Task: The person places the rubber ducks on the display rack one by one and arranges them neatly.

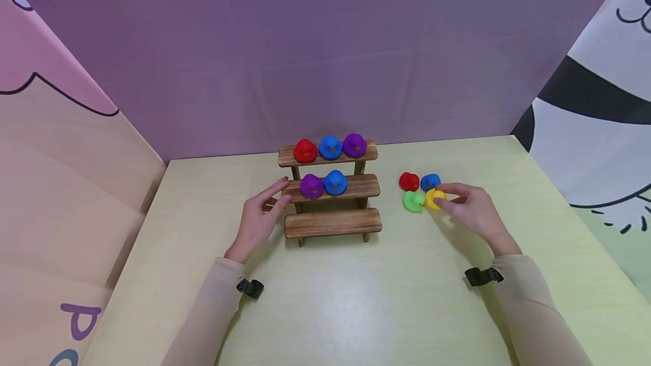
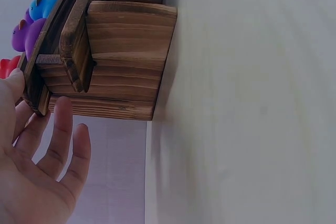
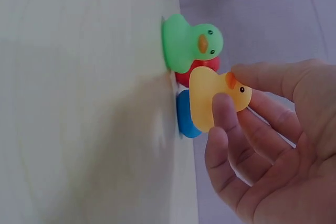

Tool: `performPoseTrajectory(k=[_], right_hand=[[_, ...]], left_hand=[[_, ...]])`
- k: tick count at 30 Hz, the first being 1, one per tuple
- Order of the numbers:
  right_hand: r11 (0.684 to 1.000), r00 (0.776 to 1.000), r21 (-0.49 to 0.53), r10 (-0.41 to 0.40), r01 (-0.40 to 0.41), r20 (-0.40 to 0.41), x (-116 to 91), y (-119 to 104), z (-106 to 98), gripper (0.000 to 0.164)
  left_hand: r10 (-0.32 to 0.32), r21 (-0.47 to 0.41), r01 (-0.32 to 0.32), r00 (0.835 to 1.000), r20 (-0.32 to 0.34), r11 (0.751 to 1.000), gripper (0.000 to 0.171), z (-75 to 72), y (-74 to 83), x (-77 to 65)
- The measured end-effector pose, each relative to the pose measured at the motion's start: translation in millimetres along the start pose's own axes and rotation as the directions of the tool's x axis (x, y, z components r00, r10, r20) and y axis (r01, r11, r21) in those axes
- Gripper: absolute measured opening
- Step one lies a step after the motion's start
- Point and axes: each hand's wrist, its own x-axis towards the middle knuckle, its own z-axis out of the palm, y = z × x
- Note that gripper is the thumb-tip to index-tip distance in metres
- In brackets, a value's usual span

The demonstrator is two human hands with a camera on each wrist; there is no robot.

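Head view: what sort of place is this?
Probably a staged tabletop booth, perhaps for recording: a pale table is closed in by a plain purple backdrop behind and cartoon-printed panels at the sides.

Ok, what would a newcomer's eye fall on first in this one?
Probably the brown wooden three-tiered stand near the middle, with five red, blue and purple toy ducks on its upper two tiers. Then, right of it, the yellow toy duck pinched by the right hand, beside a red duck, a blue duck and a green duck.
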Motion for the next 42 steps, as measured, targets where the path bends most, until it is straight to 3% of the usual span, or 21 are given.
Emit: performPoseTrajectory(k=[21,42], right_hand=[[0.998,0.997,0.035,-0.048,0.05,-0.058,-10.7,-25.2,-9.6,0.057],[0.987,0.988,0.07,-0.143,0.147,-0.066,-7.7,-67.4,-0.6,0.043]], left_hand=[[0.003,0.001,-0.003,1.0,0.001,1.0,0.042,-0.5,-0.3,-0.9],[0.003,-0.006,-0.003,1.0,0.001,1.0,0.042,-1.3,1.6,-1.3]])
